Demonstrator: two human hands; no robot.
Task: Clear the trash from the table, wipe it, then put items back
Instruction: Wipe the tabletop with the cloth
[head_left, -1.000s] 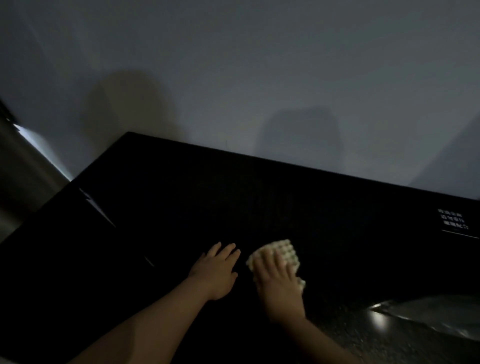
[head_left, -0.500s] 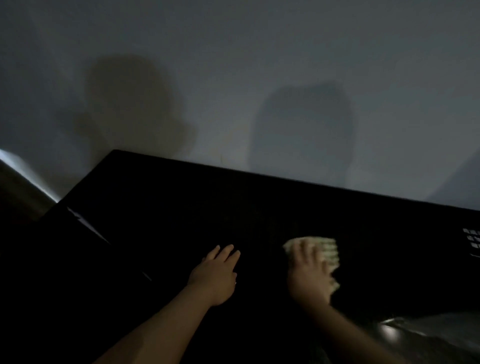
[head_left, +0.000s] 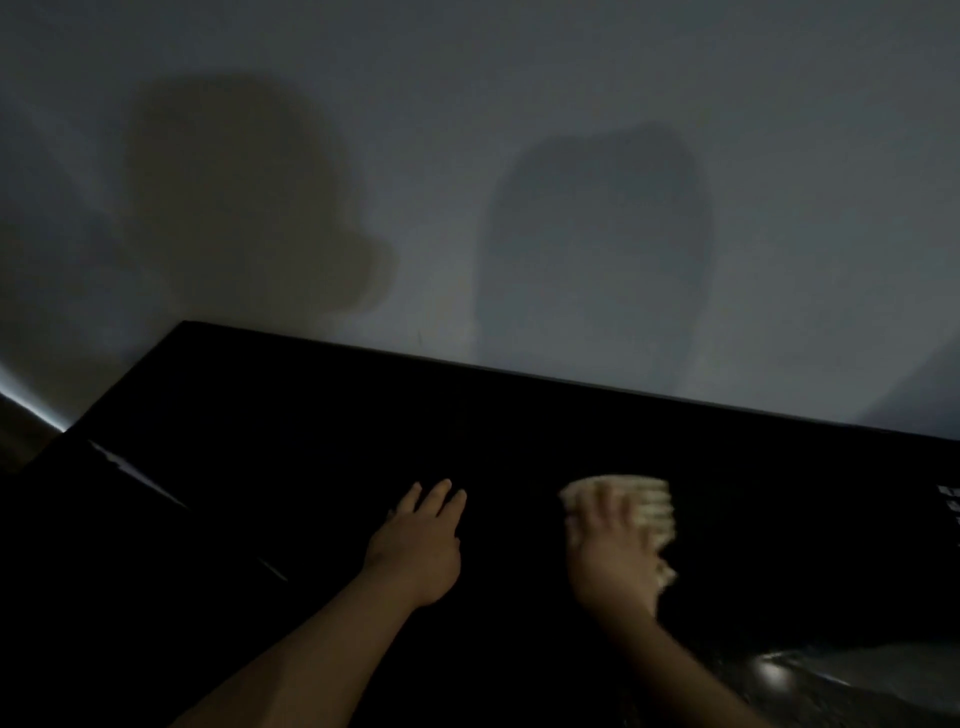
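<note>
Pressing a pale waffle cloth (head_left: 649, 512) under straight fingers, the right hand (head_left: 610, 561) wiped the black table (head_left: 311, 415); the left hand (head_left: 415, 556) lay flat, released, beside it; no trash visible, items apparently unreturned

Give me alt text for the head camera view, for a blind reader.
A person's right hand presses a pale waffle-textured cloth on a black table, while the left hand rests flat beside it. The room is dim, with two shadows on the grey wall.
</note>
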